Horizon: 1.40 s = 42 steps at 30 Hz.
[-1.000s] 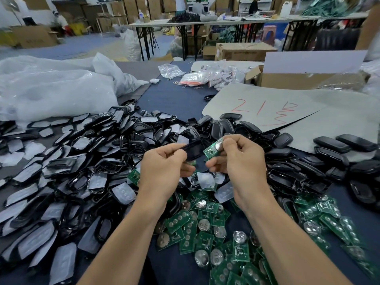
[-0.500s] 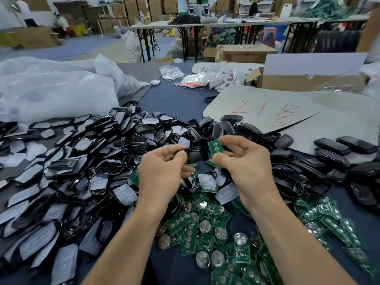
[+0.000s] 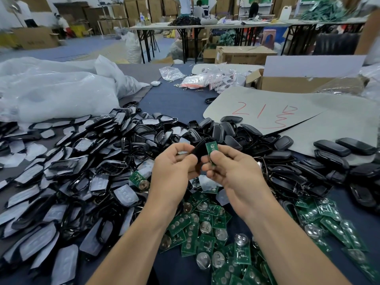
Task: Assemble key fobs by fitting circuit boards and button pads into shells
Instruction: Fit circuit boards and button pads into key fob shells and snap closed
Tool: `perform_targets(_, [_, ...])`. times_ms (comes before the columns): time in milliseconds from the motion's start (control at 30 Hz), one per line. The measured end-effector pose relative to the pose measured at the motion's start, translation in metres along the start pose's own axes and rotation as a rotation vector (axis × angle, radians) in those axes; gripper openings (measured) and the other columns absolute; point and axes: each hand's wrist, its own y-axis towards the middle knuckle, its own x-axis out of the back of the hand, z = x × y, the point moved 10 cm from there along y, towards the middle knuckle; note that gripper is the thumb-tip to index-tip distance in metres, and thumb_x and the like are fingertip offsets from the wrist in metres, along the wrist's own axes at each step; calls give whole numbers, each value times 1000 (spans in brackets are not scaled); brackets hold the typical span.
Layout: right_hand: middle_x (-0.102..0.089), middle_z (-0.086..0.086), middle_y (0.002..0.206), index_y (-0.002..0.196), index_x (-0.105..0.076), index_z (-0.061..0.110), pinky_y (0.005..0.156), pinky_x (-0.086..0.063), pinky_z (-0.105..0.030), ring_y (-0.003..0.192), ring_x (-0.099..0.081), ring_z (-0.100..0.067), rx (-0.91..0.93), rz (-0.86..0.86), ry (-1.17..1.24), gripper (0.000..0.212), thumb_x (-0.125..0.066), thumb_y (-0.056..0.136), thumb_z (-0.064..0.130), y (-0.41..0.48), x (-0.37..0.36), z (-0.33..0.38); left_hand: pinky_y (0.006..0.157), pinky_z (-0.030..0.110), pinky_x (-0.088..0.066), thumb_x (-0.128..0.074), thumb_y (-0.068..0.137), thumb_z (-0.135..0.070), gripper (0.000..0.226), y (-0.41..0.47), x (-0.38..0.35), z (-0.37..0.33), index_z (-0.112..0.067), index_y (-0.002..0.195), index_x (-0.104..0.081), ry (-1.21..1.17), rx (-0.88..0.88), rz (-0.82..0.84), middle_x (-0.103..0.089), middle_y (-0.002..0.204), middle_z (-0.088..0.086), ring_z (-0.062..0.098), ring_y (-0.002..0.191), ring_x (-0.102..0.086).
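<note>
Left hand pinches shell; right hand pinches board by its edges, just beside shell, above table. Board likely light, stiff, fragile; shell smooth, probably slippery.

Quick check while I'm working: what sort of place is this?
Probably a hand-assembly workshop in a warehouse-like hall. The table holds heaps of black shells and green circuit boards, cardboard cartons are stacked along the back, and other people are at folding tables behind.
</note>
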Motion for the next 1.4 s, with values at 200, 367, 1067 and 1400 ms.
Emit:
perform_targets(200, [-69,7,58,82,-82,31,51,-46,-25,49,-55,-8,346,-112,-622,25,-73,88,9,-6,12,43,67,23,-52,-69,82,-40,11,-11,3,-25,-42,92,-74,615,-215,-74,-76,86,-26,-1,80,-70])
perform_targets(367, [-64,27,56,74,-77,43,46,-38,-8,46,-58,5,565,-9,-956,40,-68,86,6,-20,-10,56,69,33,-62,-71,88,-33,24,-17,-9,-31,-51,103,-77,599,-305,29,-77,81,-23,2,74,-73])
perform_targets(1067, [-68,2,57,73,-78,23,49,-47,-19,46,-59,-11,429,-72,-581,19,-82,85,9,-11,9,50,68,28,-63,-65,99,-4,17,-3,-8,4,3,113,-74,-74,72,73,-79,102,20,28,90,-80])
perform_targets(1400, [-67,8,56,70,-75,28,49,-45,-17,45,-56,-3,464,-150,-652,22,-81,85,13,-16,8,44,66,27,-63,-69,97,-5,16,-2,-3,0,0,110,-76,13,26,47,-81,88,12,26,82,-80])
